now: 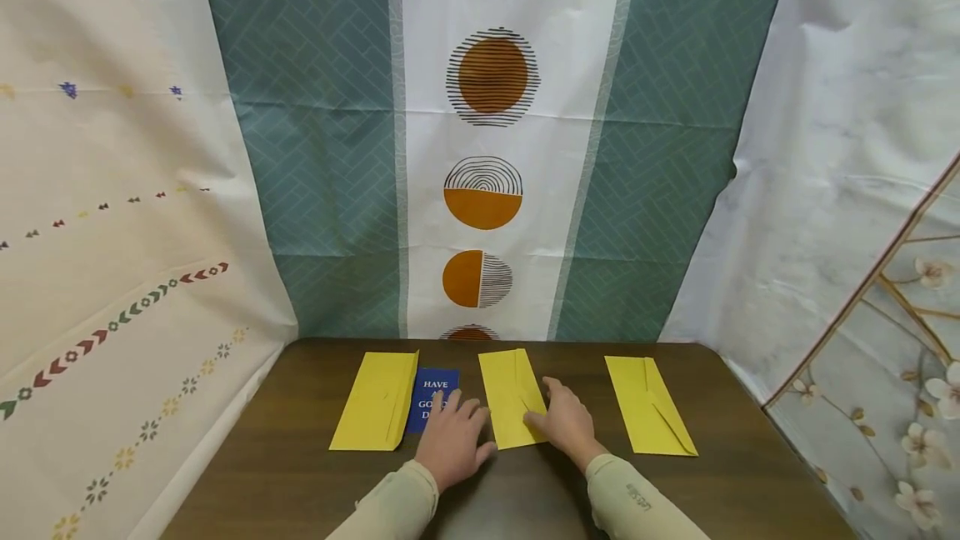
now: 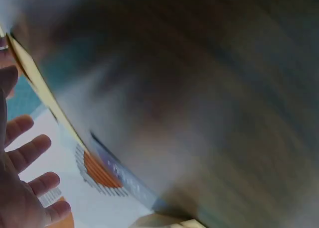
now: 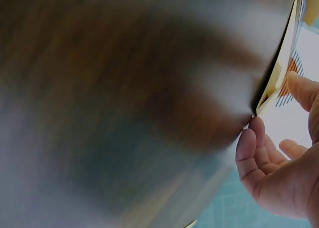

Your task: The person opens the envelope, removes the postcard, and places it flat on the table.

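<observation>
Three yellow envelopes lie in a row on a brown table (image 1: 285,473). Between the left envelope (image 1: 375,400) and the middle envelope (image 1: 508,390) sits a blue card (image 1: 433,386) with white lettering. My left hand (image 1: 452,438) lies flat with spread fingers, its fingertips on the card's lower right part. My right hand (image 1: 567,423) rests on the middle envelope's right side, the thumb at its flap. In the blurred right wrist view the thumb of that hand (image 3: 279,158) touches a yellow envelope edge (image 3: 279,63). The left wrist view shows relaxed fingers (image 2: 25,153) beside a yellow edge (image 2: 40,86).
The right envelope (image 1: 647,407) lies apart, flap side up, near the table's right edge. Patterned curtains hang close behind the table (image 1: 487,190) and on both sides. Bare tabletop stretches in front of the envelopes.
</observation>
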Demonstrator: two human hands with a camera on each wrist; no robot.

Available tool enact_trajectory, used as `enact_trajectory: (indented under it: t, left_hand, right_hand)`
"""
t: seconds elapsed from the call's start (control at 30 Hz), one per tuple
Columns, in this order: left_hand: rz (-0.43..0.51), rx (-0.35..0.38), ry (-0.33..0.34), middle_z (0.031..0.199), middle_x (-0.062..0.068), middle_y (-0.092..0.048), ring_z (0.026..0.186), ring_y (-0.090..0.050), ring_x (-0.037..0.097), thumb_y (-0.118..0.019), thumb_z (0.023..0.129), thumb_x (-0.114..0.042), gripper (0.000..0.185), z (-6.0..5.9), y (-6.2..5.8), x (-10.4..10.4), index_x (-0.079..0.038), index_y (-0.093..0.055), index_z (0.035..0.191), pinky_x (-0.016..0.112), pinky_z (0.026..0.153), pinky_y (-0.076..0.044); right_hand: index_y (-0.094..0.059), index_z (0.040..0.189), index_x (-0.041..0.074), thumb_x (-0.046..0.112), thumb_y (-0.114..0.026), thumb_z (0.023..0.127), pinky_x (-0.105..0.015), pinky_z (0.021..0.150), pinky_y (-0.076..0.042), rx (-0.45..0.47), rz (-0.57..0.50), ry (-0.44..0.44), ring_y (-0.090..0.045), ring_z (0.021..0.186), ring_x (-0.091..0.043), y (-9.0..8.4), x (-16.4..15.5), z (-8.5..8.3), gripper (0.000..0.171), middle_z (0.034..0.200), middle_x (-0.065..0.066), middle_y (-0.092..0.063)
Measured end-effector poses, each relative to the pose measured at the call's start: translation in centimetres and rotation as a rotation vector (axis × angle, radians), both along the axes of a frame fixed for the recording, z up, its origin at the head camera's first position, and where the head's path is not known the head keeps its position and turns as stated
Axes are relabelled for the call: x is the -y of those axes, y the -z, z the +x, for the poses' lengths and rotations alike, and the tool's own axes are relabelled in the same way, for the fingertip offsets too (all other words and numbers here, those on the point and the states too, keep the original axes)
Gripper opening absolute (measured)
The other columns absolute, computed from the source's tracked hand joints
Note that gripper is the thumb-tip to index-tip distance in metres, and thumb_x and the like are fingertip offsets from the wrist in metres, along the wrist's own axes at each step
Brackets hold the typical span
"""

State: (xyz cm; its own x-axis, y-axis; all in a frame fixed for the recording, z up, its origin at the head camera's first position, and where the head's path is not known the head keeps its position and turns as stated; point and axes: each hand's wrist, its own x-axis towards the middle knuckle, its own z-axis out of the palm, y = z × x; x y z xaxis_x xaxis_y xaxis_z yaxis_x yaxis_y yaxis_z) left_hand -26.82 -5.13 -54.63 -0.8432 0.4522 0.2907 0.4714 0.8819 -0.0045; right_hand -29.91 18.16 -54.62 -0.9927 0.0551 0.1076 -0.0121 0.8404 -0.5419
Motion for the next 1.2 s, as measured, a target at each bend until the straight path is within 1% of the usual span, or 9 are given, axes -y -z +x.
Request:
enact_trajectory:
  t: [0.07, 0.17, 0.27, 0.33, 0.53, 0.67, 0.83, 1.07, 1.2]
  left_hand:
    - [-0.012, -0.004, 0.003, 0.137, 0.004, -0.072, 0.142, -0.055, 0.038, -0.070, 0.098, -0.058, 0.052, -0.1, 0.6, -0.7, -0.022, -0.073, 0.134, 0.069, 0.120, -0.038]
    - [-0.034, -0.045, 0.002, 0.132, 0.002, -0.074, 0.141, -0.056, 0.039, -0.070, 0.098, -0.058, 0.048, -0.4, 1.4, -1.1, -0.023, -0.075, 0.130, 0.070, 0.118, -0.039]
    - [-0.053, -0.067, 0.006, 0.125, 0.001, -0.077, 0.139, -0.057, 0.039, -0.069, 0.098, -0.058, 0.042, -0.5, 1.9, -1.2, -0.024, -0.077, 0.122, 0.072, 0.117, -0.039]
    - [-0.065, -0.062, 0.009, 0.123, 0.001, -0.078, 0.139, -0.057, 0.039, -0.068, 0.098, -0.058, 0.040, -0.5, 2.1, -1.2, -0.024, -0.078, 0.118, 0.073, 0.118, -0.038]
    - [-0.095, -0.038, -0.001, 0.122, 0.003, -0.078, 0.141, -0.056, 0.040, -0.066, 0.099, -0.059, 0.042, -0.3, 1.6, -1.4, -0.023, -0.078, 0.116, 0.072, 0.119, -0.036]
    - [-0.112, -0.048, -0.028, 0.120, 0.005, -0.078, 0.142, -0.056, 0.041, -0.066, 0.099, -0.062, 0.046, -0.4, 1.6, -1.4, -0.022, -0.077, 0.118, 0.074, 0.120, -0.034]
    - [-0.136, -0.037, -0.071, 0.121, 0.006, -0.079, 0.143, -0.056, 0.041, -0.065, 0.098, -0.065, 0.051, -0.4, 1.5, -1.3, -0.020, -0.078, 0.118, 0.074, 0.121, -0.032]
    - [-0.147, -0.039, -0.080, 0.120, 0.006, -0.080, 0.141, -0.057, 0.041, -0.065, 0.098, -0.066, 0.050, -0.8, 1.6, -1.5, -0.021, -0.079, 0.115, 0.076, 0.119, -0.031]
    - [-0.148, -0.031, -0.085, 0.118, 0.006, -0.080, 0.140, -0.058, 0.041, -0.067, 0.096, -0.066, 0.048, -1.2, 1.7, -1.7, -0.022, -0.079, 0.112, 0.077, 0.119, -0.030]
  right_hand:
    - [-0.055, 0.150, 0.001, 0.032, -0.088, 0.086, -0.063, 0.100, -0.056, -0.002, 0.012, -0.007, -0.068, 0.122, -0.043, 0.1, 0.7, 0.1, 0.078, 0.138, -0.021, -0.069]
    - [-0.055, 0.150, 0.001, 0.033, -0.089, 0.086, -0.063, 0.100, -0.056, 0.000, 0.033, -0.019, -0.067, 0.124, -0.044, 0.3, 1.7, 0.2, 0.079, 0.141, -0.022, -0.068]
    - [-0.056, 0.149, 0.001, 0.034, -0.089, 0.085, -0.063, 0.098, -0.056, 0.003, 0.053, -0.025, -0.068, 0.122, -0.044, 0.5, 2.4, 0.2, 0.079, 0.139, -0.022, -0.068]
    - [-0.056, 0.148, 0.002, 0.035, -0.089, 0.085, -0.062, 0.096, -0.057, 0.003, 0.066, -0.024, -0.069, 0.120, -0.044, 0.7, 2.7, 0.2, 0.079, 0.137, -0.022, -0.069]
    - [-0.057, 0.147, 0.002, 0.034, -0.090, 0.084, -0.062, 0.093, -0.058, -0.001, 0.073, -0.028, -0.071, 0.115, -0.044, 0.6, 2.9, 0.1, 0.079, 0.135, -0.021, -0.071]
    - [-0.056, 0.149, 0.003, 0.034, -0.090, 0.083, -0.062, 0.095, -0.057, 0.007, 0.058, -0.053, -0.071, 0.117, -0.043, 0.6, 3.1, 0.0, 0.081, 0.137, -0.018, -0.071]
    - [-0.055, 0.150, 0.003, 0.036, -0.091, 0.083, -0.062, 0.098, -0.057, 0.018, 0.046, -0.080, -0.071, 0.119, -0.041, 0.6, 3.4, 0.3, 0.083, 0.137, -0.017, -0.071]
    - [-0.055, 0.150, 0.003, 0.035, -0.090, 0.084, -0.062, 0.099, -0.056, 0.011, 0.068, -0.074, -0.070, 0.120, -0.041, 0.3, 3.5, 0.4, 0.081, 0.137, -0.017, -0.071]
    - [-0.055, 0.149, 0.002, 0.035, -0.089, 0.084, -0.062, 0.099, -0.057, 0.010, 0.097, -0.068, -0.069, 0.121, -0.042, 0.2, 3.4, 0.4, 0.080, 0.139, -0.020, -0.068]
